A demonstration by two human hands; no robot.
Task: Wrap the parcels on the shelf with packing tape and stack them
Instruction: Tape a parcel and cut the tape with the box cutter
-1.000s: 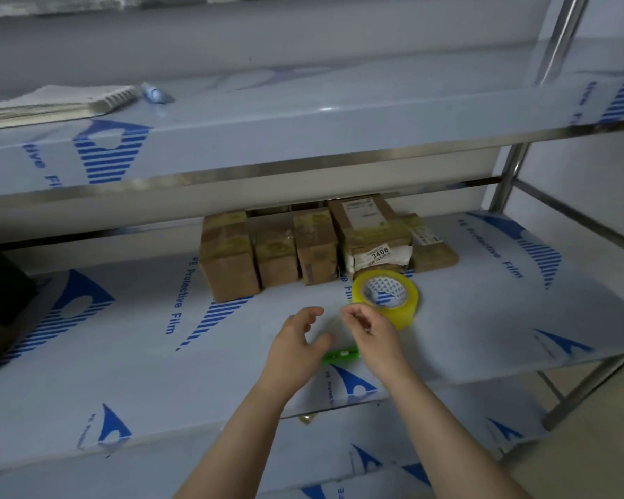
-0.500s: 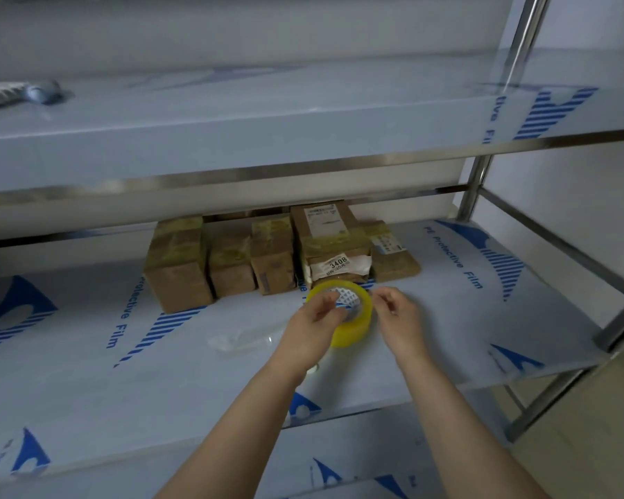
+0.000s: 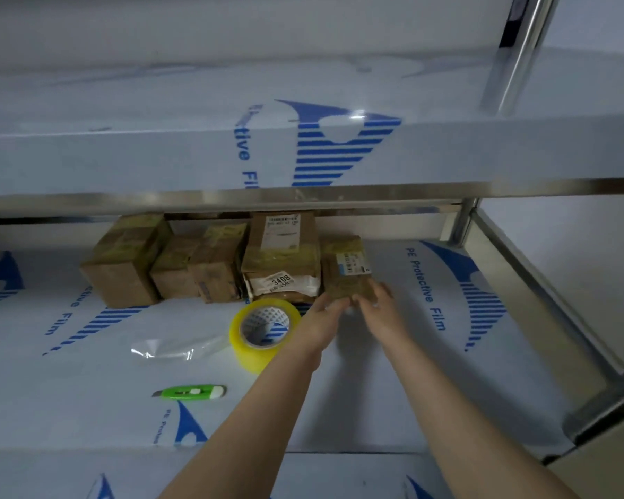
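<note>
While the tape (image 3: 253, 358) sits idle on the shelf (image 3: 526, 361), both grips are at the rightmost parcel (image 3: 344, 268)! It lies flat at the back, just beside the stack (image 3: 281, 279) marked 3408, with its long axis running away from the person, front to back. The left grip (image 3: 323, 316) has its fingers stretched nearly straight, tips at the near edge, and holds nothing. The right grip (image 3: 377, 306) is at the near right corner, a shade further onto the box, but blur hides whether its fingers are closed on it, so I can't call that one.

Here's the key: the parcel lies dead ahead of both grips, just past the fingertips, with one grip at each side of its short near end. The right is marginally nearer. My read is that a pull straight back along that long axis would bring it out beside the tape, which is just left of the left wrist. The knife (image 3: 190, 392) lies well off to the left.
</note>
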